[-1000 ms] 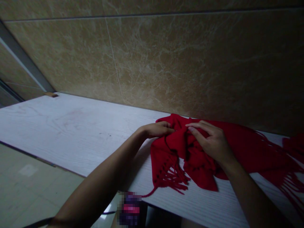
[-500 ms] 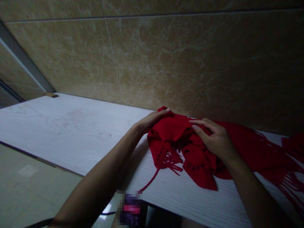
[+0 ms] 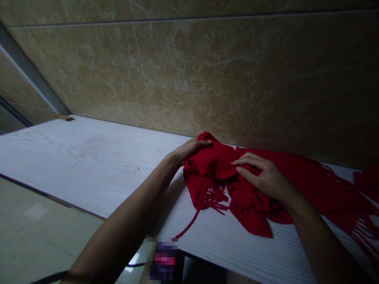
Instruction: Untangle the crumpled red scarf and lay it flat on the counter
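Observation:
A red fringed cloth (image 3: 220,159) lies bunched on the white wood-grain board, with tassels and a row of small holes along its near left edge. My left hand (image 3: 192,150) grips its left end, thumb on top and the other fingers hidden behind the folds. On the gathered middle part, my right hand (image 3: 260,173) is closed, thumb near the index finger, with fabric at the fingertips. A braided red cord (image 3: 188,226) hangs from the bunch toward the front edge. To the right spreads a flatter red panel (image 3: 314,185) with long fringe.
The white board (image 3: 89,157) runs along a tan marbled wall (image 3: 177,75). More red fabric (image 3: 368,183) lies at the far right. A small brown block (image 3: 65,117) sits at the board's back left corner. Pale floor tiles (image 3: 38,232) show below left.
My right hand has moved slightly toward me and left over the cloth. The cloth at the upper left now bulges more; my left hand has barely moved.

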Action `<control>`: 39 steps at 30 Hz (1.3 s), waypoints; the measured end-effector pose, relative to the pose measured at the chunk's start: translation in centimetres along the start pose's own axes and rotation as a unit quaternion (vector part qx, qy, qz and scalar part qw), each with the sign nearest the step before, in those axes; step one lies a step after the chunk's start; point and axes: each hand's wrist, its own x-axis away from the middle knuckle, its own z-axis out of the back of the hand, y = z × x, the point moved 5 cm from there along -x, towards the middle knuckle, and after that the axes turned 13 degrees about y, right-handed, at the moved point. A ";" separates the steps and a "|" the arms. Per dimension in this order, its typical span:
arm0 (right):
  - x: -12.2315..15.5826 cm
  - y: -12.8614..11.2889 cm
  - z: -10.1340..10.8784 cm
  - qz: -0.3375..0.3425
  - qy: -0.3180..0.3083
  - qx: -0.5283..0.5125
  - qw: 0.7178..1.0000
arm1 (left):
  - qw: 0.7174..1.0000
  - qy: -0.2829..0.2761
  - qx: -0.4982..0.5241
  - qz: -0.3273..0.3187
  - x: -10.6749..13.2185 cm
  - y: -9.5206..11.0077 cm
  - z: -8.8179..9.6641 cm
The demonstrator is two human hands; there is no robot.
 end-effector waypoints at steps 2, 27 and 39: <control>-0.1 -0.3 0.2 0.000 0.006 -0.014 1.000 | 1.000 0.011 0.005 0.011 -0.2 -0.2 0.1; 0.8 0.7 -1.7 -0.187 -0.103 -0.024 0.977 | 0.997 -0.011 -0.009 -0.078 0.3 0.1 -0.8; -0.5 -0.1 0.7 0.027 0.068 -0.017 0.997 | 0.996 0.058 0.027 -0.059 -0.3 0.8 0.6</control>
